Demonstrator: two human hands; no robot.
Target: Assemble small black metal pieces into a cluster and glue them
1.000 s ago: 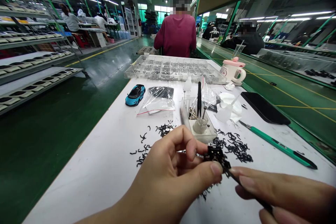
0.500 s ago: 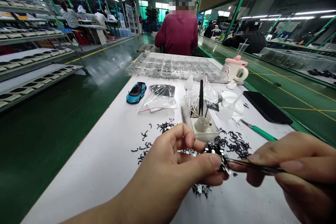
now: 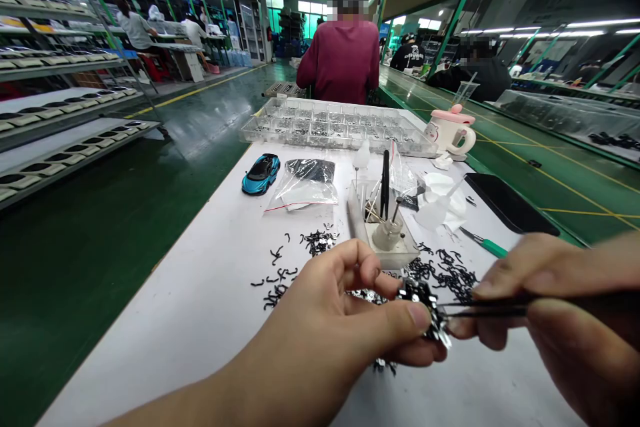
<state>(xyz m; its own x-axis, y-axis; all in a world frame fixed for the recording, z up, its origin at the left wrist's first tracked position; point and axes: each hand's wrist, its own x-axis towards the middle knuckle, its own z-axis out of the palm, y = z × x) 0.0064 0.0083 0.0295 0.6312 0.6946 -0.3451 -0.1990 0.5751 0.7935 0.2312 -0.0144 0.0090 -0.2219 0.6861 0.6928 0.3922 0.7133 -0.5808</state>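
Near the table's front edge, left hand pinches a small, glossy black part, apparently toothed; right hand grips black tweezers touching it.

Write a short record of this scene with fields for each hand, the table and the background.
left hand: pinches small black-and-silver part
right hand: grips thin black tweezers, tips at the part
table: white tabletop; loose small black curved pieces, clear plastic tool box, blue toy car, clear plastic bag
background: person in dark red top, back turned
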